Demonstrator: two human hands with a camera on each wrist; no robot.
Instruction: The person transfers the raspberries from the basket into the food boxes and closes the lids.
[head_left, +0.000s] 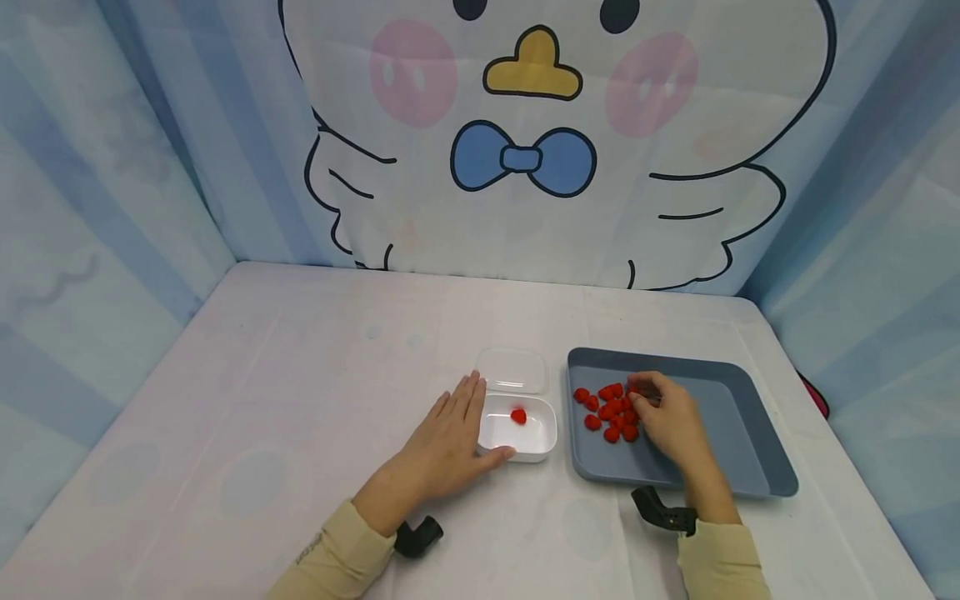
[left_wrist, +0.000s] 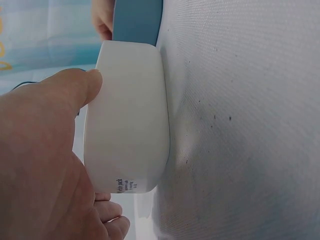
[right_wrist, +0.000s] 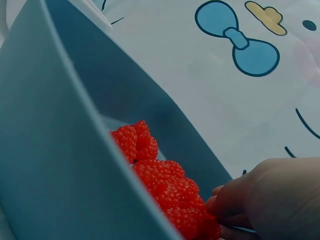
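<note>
On the table [head_left: 300, 400], near its front edge:
Berries: red raspberries [head_left: 609, 412] heaped at the left of the blue tray [head_left: 738, 433]; one [head_left: 518, 415] lies in the white box [head_left: 542, 437].
Handling: likely light, soft, easily crushed (pinch gently at the sides).
Right hand [head_left: 675, 421]: fingertips curled at the heap; whether it grips one, I cannot tell.
Left hand [head_left: 450, 442]: fingers straight, braces the box.
Lid [head_left: 512, 370]: behind the box.
Room: pale cloth, cartoon-duck curtain [head_left: 525, 125].

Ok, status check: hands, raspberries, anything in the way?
Left hand steadying white box, one raspberry inside. Right hand in blue tray, fingers at raspberry pile; pinch unclear. Clear lid behind box; nothing blocking.
</note>
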